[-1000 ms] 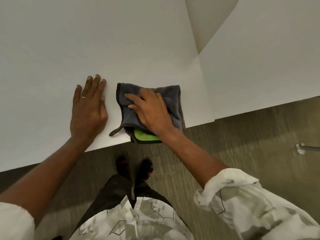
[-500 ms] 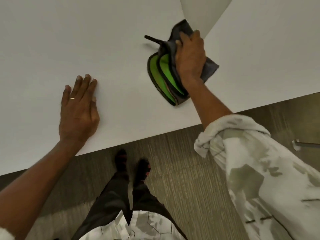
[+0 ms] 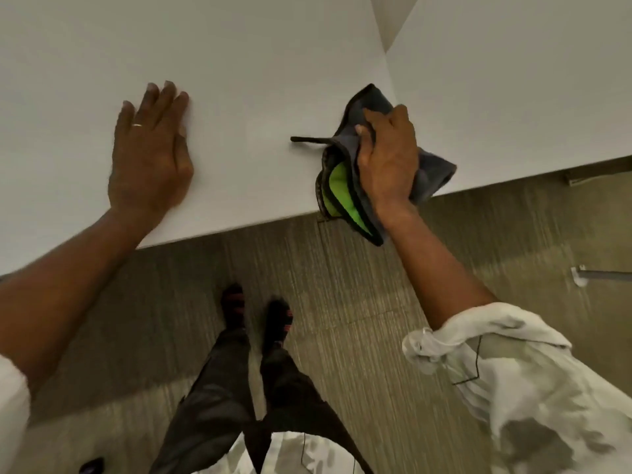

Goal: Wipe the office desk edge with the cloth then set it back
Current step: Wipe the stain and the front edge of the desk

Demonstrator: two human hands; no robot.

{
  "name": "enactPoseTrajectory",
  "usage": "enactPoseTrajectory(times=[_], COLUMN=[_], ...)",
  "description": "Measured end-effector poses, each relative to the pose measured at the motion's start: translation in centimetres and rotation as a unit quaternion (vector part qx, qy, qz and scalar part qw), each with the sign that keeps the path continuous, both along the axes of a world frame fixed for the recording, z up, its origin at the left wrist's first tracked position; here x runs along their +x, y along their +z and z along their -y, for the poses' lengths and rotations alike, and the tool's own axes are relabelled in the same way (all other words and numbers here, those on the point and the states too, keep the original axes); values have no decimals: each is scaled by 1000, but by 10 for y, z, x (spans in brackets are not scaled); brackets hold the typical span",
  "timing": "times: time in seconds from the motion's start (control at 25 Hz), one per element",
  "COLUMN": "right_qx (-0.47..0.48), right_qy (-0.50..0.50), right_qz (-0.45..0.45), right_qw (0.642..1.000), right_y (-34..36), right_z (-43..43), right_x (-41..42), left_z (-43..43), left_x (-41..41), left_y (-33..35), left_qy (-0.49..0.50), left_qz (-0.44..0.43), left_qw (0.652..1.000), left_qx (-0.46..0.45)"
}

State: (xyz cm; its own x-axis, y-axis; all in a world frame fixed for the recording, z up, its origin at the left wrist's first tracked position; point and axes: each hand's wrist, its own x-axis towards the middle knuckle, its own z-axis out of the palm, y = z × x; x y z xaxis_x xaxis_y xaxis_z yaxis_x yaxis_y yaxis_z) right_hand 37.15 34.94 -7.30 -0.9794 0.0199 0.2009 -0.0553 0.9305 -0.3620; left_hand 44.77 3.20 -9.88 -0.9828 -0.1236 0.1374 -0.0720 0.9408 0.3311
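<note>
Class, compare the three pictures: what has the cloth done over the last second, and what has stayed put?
The right hand bunched the flat cloth, swept it away across the desk, then drew it back to the near edge, where it now overhangs. The grip never let go. The left hand stayed flat on the desk.

The desk [image 3: 260, 63] has a smooth, matt white top. Under the fingers [image 3: 371, 123] of the right hand [image 3: 388, 159] the cloth [image 3: 345, 186] looks soft and fuzzy, dark grey outside and bright green inside. A thin shiny metal ring [image 3: 137, 124] sits on one finger of the left hand [image 3: 150, 152]. The floor [image 3: 359, 285] looks like matt ribbed carpet.
</note>
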Motion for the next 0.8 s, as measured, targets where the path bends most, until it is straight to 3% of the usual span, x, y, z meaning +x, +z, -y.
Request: enactPoseTrajectory(times=[0.12, 0.28, 0.4, 0.48, 0.6, 0.68, 0.8], right_qx=[-31, -46, 37, 95, 75, 44, 44], right_qy=[141, 316, 376, 368, 228, 139, 139], right_qz=[-25, -110, -173, -198, -212, -174, -140], right_qw=[989, 941, 909, 903, 947, 974, 979], right_y=[-3, -20, -37, -44, -46, -42, -40], right_z=[55, 80, 44, 7, -66, -106, -113], right_x=[20, 107, 122, 117, 99, 91, 87], left_z=[3, 6, 6, 5, 3, 4, 6], left_x=[0, 9, 20, 29, 32, 32, 32], left_y=[-6, -14, -17, -18, -17, -19, -19], left_qy=[-2, -16, -26, -28, -35, -36, -27], left_qz=[-11, -23, -20, -19, -26, -36, -47], left_qw=[1000, 999, 999, 999, 999, 998, 998], left_qx=[-6, -20, -17, -20, -26, -41, -28])
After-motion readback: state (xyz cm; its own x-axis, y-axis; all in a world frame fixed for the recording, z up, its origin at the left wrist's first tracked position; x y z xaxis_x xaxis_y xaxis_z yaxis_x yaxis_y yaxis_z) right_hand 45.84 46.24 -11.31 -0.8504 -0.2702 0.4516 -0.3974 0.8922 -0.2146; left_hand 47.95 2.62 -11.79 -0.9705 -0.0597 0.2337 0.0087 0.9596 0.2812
